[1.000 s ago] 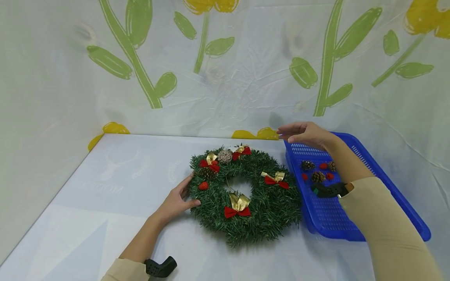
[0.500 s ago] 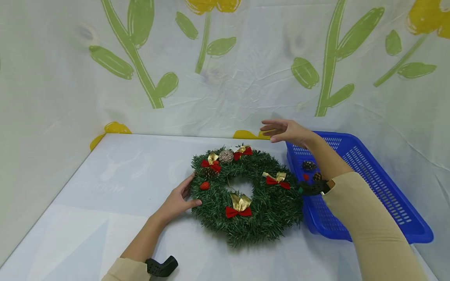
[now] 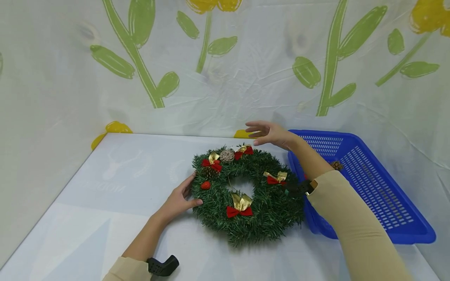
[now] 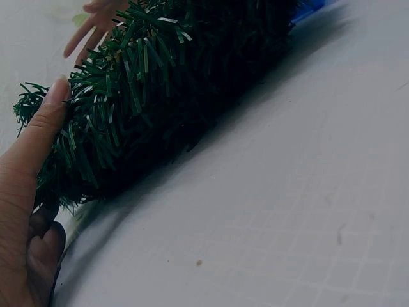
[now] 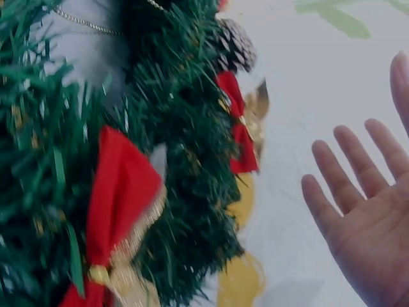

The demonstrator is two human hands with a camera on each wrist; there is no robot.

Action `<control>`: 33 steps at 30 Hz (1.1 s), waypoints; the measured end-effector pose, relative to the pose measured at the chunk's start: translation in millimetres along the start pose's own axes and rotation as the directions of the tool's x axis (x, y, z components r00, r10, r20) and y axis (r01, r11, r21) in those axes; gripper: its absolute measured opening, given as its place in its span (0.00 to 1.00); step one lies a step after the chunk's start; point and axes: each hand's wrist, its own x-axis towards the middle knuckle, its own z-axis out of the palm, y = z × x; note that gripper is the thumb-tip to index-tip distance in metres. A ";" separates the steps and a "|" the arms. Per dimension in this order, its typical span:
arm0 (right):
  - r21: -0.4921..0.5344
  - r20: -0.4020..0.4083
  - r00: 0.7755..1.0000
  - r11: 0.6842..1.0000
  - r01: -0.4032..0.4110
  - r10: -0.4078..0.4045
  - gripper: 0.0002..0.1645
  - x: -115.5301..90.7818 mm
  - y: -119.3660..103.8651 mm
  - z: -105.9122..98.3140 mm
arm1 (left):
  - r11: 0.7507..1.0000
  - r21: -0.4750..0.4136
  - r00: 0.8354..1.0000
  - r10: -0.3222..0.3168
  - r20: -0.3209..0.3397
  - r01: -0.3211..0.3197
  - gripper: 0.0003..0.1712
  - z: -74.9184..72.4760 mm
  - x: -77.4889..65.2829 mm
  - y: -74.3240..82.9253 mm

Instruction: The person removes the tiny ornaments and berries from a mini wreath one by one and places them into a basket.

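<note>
A green Christmas wreath lies on the table, trimmed with red and gold bows, pine cones and a red berry. My left hand grips its left edge. In the left wrist view the thumb lies over the branches, with fingers bent below. Past the wreath's back right side, my right hand hovers with nothing in it. The right wrist view shows its palm with fingers spread, beside a red and gold bow.
A blue plastic basket stands right of the wreath, touching or close by it. A pine cone shows inside; the right forearm hides part of the basket. Behind the white table hangs a flower-printed sheet.
My right hand has moved left from over the basket's back corner to behind the wreath, its forearm now covering more of the wreath's side. The left hand keeps its grip.
</note>
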 end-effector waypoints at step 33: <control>-0.077 0.138 0.986 0.992 0.102 -0.091 0.43 101.4 130.9 20.9 | 1.000 0.001 1.000 -0.015 -0.001 0.015 0.55 0.0 0.1 -1.9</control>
